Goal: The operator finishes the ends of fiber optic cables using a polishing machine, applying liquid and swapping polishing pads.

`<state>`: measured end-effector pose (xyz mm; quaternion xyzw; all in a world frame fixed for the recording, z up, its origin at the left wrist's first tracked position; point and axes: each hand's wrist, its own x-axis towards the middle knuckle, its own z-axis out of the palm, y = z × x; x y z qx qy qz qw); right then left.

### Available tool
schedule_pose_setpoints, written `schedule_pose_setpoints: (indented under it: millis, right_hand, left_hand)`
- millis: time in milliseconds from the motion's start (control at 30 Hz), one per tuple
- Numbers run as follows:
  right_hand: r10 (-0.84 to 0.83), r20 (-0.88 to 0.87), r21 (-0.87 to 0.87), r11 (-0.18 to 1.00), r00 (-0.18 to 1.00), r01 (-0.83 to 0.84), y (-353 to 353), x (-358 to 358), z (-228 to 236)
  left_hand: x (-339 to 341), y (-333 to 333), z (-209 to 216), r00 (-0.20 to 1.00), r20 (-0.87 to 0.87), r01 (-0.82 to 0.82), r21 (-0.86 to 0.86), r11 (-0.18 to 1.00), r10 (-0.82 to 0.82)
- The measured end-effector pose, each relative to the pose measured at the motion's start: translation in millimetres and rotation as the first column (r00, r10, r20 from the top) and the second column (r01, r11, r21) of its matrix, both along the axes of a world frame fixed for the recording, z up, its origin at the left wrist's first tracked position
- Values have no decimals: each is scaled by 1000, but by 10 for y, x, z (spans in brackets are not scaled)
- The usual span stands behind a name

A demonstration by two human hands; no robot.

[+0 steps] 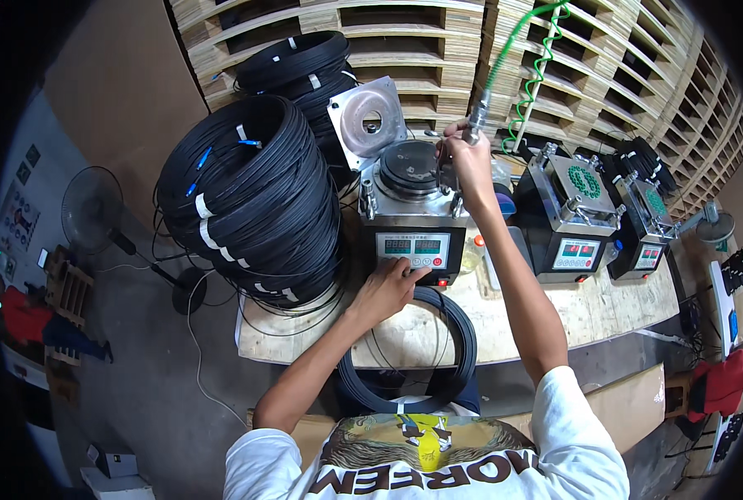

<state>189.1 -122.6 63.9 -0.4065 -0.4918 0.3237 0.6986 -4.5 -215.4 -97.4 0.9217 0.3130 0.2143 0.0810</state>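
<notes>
My left hand (386, 292) holds nothing and rests at the lower edge of the control panel (411, 250), on the front of a polishing machine (405, 212). One finger reaches along the panel's buttons, and the others are bent. My right hand (470, 162) is closed on an air blow gun (476, 119) with a green hose (505, 54), held by the machine's top right corner. On the machine sits a round dark plate (411, 165). A square metal fixture (366, 122) with a round hole stands tilted behind it. In front of me is a coil of black cable (465, 346).
A tall stack of black cable coils (251, 208) with blue connectors stands on the left, another (305, 62) behind. On the right are two more machines (576, 212) (645, 221) bearing green-dotted plates. Wooden pallets (405, 37) line the back. People in red sit at both sides.
</notes>
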Motion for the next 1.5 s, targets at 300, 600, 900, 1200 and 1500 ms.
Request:
schedule_pose_setpoints:
  millis: [300,600,900,1200,1500]
  right_hand:
    - [149,-58,60,988,987,-145,170,-237,404]
    - [42,-33,38,998,999,-41,189,-92,267]
    - [38,-47,29,999,998,-36,186,-180,304]
    - [67,17,52,996,998,-68,345,-434,255]
    - [-13,-40,152,988,999,19,567,-513,351]
  left_hand:
    - [111,-8,-153,994,-107,31,208,978,-9]
    - [166,-73,-216,974,-195,-80,190,979,118]
    - [291,-164,-218,962,-150,-152,392,907,226]
    - [280,-180,-151,963,-123,-195,295,936,239]
    - [230,-133,-266,973,-107,-150,378,914,204]
